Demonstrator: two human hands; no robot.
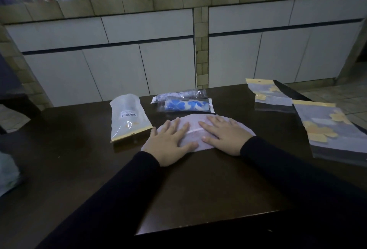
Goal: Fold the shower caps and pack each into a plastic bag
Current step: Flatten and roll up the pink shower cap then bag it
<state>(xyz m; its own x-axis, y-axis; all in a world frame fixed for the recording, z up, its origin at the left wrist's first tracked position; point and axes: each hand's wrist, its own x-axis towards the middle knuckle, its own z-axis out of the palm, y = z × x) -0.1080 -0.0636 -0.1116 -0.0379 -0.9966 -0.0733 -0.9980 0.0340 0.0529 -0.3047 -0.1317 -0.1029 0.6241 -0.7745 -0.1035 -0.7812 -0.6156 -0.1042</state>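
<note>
Two hands are laid flat on a pale shower cap (193,129) that lies spread in a half-round shape near the middle of the dark surface (198,185). The left hand (171,142) is pressed palm-down on the left part of the cap, fingers straight and slightly fanned; the right hand (225,132) is pressed the same way on the right part, its fingertips reaching toward the far curved edge. Nothing is pinched or gripped by either hand. Both forearms are covered by dark sleeves and are brought in from the near edge, converging on the cap.

The cap is judged to be thin, light and limp, probably slippery film with a gathered edge, so it is likely to spring open unless held down while each fold is made. A hold is best taken at the curved rim, with the flat of the other hand kept on the fold line; a crease seems to run across its middle, though the dim light makes this uncertain.

Beyond the cap, two packed caps in clear sleeves (188,104) are set side by side. To the left a frosted pouch with a barcode label (128,116) is lying. On the right, empty plastic bags (335,129) with yellow flower prints are stacked, with another bag (272,95) farther back.
</note>
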